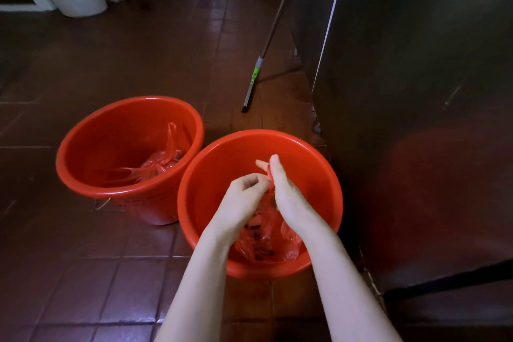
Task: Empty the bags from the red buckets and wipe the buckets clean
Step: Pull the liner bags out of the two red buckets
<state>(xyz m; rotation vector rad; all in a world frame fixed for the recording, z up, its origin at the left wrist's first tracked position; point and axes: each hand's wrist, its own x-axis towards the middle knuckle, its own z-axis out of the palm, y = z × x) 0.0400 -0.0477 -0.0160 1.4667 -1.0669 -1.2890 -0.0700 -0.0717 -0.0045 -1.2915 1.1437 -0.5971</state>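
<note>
Both handles of the red bag [263,247] gathered in the near bucket [311,169]
Left hand [244,194] and right hand [283,189] pinch them, fingers curled

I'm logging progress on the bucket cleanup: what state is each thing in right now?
Near red plastic bucket: upright, bag inside.
Its thin red plastic bag: top gathered, body in the bucket.
Left hand: pinches that bag's top.
Right hand: grips that bag's top.
Far red plastic bucket: upright, bag inside.
Its crumpled red plastic bag: lying loose, untouched.
Metal pole with green collar: leaning, tip on tiled floor.
</note>
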